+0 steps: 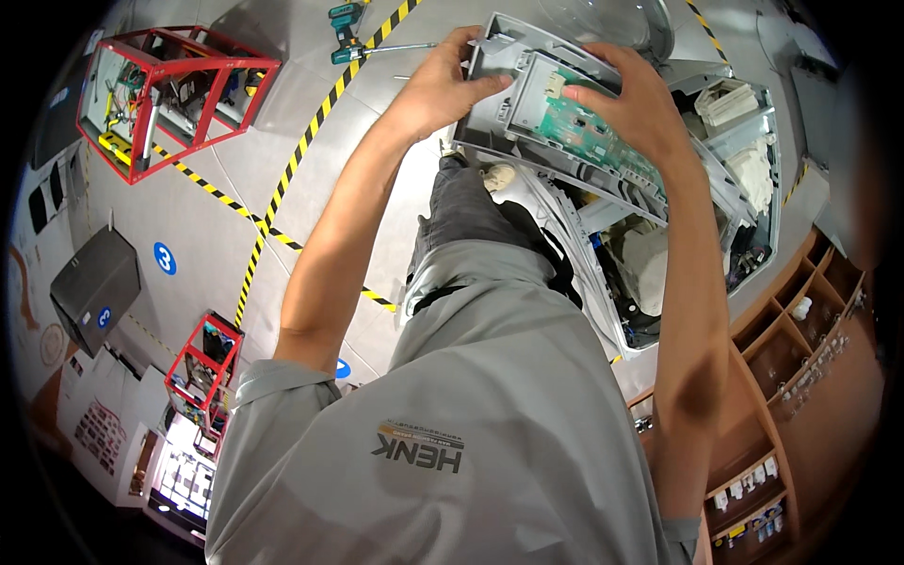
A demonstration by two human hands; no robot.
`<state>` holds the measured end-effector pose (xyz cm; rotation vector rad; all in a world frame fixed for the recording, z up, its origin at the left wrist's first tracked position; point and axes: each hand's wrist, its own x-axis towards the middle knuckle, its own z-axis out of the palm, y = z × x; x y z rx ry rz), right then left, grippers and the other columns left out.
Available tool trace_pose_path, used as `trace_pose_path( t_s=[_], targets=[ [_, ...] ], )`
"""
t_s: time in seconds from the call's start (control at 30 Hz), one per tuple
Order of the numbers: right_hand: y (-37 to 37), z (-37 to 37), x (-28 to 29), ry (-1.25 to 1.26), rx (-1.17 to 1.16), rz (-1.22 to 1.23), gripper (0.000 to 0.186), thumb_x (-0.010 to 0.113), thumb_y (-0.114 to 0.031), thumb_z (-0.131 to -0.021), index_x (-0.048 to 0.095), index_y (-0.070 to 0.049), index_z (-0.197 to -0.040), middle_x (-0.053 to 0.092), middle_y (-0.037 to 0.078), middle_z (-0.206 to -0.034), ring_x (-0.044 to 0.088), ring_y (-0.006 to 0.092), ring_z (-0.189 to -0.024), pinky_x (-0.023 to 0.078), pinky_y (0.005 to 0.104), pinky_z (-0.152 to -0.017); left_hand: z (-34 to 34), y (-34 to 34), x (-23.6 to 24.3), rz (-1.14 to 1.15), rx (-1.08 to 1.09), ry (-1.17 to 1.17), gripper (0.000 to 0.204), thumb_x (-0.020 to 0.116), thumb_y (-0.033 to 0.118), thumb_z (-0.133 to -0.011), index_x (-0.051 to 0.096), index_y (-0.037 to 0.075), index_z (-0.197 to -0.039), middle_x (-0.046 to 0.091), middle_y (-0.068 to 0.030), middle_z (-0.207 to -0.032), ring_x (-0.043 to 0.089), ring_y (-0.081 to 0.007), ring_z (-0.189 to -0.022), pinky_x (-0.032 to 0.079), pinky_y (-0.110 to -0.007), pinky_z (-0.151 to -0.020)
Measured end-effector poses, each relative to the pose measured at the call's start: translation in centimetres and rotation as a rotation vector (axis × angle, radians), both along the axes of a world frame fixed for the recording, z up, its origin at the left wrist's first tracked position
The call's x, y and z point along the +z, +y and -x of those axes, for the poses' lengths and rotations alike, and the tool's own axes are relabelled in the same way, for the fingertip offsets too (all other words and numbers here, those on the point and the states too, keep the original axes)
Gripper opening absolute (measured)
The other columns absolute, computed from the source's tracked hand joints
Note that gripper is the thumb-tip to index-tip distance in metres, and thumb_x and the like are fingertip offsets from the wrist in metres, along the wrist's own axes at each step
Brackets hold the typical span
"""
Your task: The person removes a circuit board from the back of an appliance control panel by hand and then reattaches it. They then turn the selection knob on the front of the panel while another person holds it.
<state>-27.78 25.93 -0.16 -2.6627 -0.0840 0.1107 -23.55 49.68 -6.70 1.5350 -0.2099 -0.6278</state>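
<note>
A grey plastic appliance panel (485, 118) is held up in front of me between both hands, tilted, with its inner side facing me. Set in it is a green circuit board (586, 132) with a pale connector near its left end. My left hand (447, 89) grips the panel's left end, thumb over the inner face. On the far right side my right hand (636, 108) is closed on the panel, its thumb bent in above the board. The fingers behind the panel are partly hidden.
Right of the panel stands an opened white appliance body (763, 169) with wiring inside. A clear round bowl-like part (607, 24) lies beyond. A teal cordless drill (347, 38) rests on the floor. Red-framed tool cart (155, 104) stands left; wooden compartment shelves (800, 320) stand right.
</note>
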Motion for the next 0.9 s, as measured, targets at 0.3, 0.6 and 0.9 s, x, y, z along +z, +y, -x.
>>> trace_pose_path(
  t_s=[0.3,0.6,0.9],
  targets=[
    [3.6,-2.3,0.7,0.234,-0.020,-0.104,0.059,0.071,-0.044,-0.075,0.060,-0.009,-0.121,0.065,0.016,-0.102,0.062,0.0318,-0.096,0.046,0.0375,-0.086,0.5,-0.4,-0.5,-0.048,0.078,0.022,0.048,0.071,0.013,-0.084,0.045,0.001,-0.122,0.062,-0.0109,-0.096,0.060,-0.0126,-0.083,0.049,-0.026,-0.066],
    [2.7,-3.2,-1.0,0.339,-0.008,-0.167,0.052,0.071,-0.036,-0.077,0.061,-0.007,-0.120,0.066,0.017,-0.103,0.063,0.0299,-0.094,0.047,0.0367,-0.084,1.0,-1.4,-0.8,0.011,0.200,0.183,0.040,0.073,0.006,-0.081,0.051,0.007,-0.114,0.063,-0.0084,-0.087,0.060,-0.0124,-0.076,0.049,-0.026,-0.062],
    [4.1,-2.7,-1.1,0.215,0.010,0.160,0.061,0.074,-0.038,-0.072,0.058,-0.006,-0.122,0.062,0.015,-0.114,0.058,0.0319,-0.108,0.045,0.0407,-0.089,1.1,-1.3,-1.0,-0.011,0.193,0.051,0.037,0.071,0.004,-0.080,0.051,0.005,-0.111,0.062,-0.0087,-0.088,0.058,-0.0118,-0.076,0.048,-0.025,-0.065]
  ],
)
